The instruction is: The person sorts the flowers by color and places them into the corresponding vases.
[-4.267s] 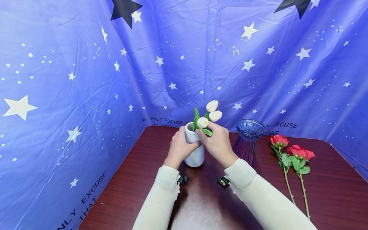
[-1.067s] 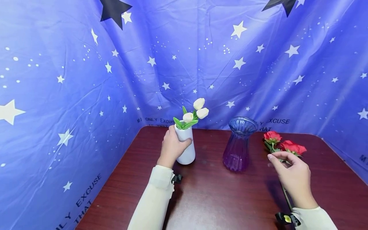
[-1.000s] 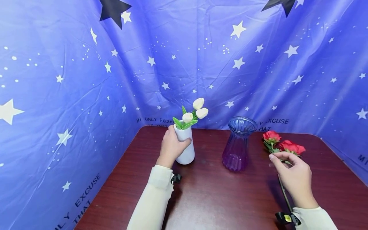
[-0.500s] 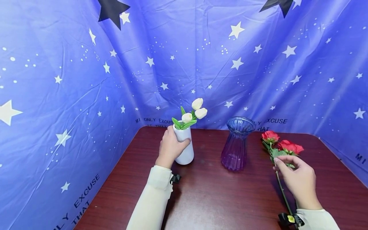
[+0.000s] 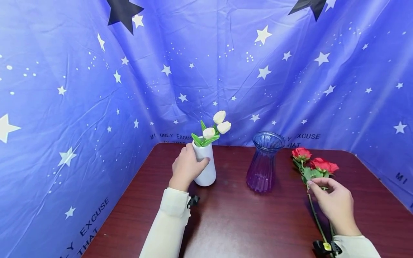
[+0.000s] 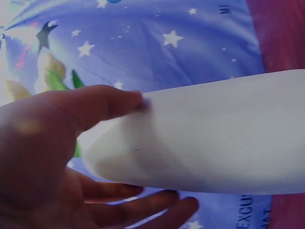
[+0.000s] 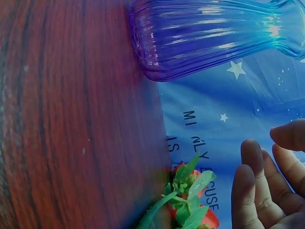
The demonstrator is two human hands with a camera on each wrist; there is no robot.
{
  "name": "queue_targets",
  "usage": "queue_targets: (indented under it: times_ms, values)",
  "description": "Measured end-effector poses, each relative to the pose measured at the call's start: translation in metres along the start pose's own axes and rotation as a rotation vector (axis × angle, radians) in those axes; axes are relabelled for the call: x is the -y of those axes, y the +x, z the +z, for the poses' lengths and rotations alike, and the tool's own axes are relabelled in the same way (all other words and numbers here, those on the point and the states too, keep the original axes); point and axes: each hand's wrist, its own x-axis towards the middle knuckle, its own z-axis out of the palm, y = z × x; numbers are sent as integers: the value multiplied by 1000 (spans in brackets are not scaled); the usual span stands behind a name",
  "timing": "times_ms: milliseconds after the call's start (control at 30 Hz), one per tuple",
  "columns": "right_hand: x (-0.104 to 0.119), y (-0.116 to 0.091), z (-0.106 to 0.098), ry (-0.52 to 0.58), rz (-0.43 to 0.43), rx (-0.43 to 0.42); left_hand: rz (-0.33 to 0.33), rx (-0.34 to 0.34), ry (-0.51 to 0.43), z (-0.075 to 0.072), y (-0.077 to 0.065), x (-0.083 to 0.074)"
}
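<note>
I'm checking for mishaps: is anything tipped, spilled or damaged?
Nothing stands out: the white vase with tulips and the glass vase stand upright, roses lie on the table, and no spill or damage shows.

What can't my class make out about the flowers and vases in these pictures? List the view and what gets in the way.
- Lower stems of the tulips: head view, hidden inside the white vase.
- Stem ends of the roses: head view, lost behind the right sleeve and wrist camera.
- Rim of the blue vase: right wrist view, cut off by the right edge.
- Tulip petals: left wrist view, blurred and partly behind the left hand.
</note>
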Motion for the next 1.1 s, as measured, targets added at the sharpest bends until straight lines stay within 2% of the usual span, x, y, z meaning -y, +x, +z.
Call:
queue_targets:
  times_ms: [167, 300, 367, 500, 700, 933, 1100]
  values:
    - [-1, 1, 2, -11, 4, 23, 4, 23, 80, -17, -9, -3]
    - [-1, 1, 2, -44, -14, 34, 21, 52, 98, -31, -18, -8]
    - [0, 0, 1, -59, -14, 26, 37, 81, 105, -36, -22, -13]
    - [0, 0, 0, -12, 5, 40, 86, 125, 109, -39, -29, -25]
    - [0, 2, -1, 26, 17, 43, 163, 149, 44, -28, -34, -43]
    - [-3, 1, 1, 41, 36, 42, 292, 82, -78, -7, -31, -65]
    - [-3, 2, -1, 13, 35, 24, 307, 50, -193, 6, -26, -85]
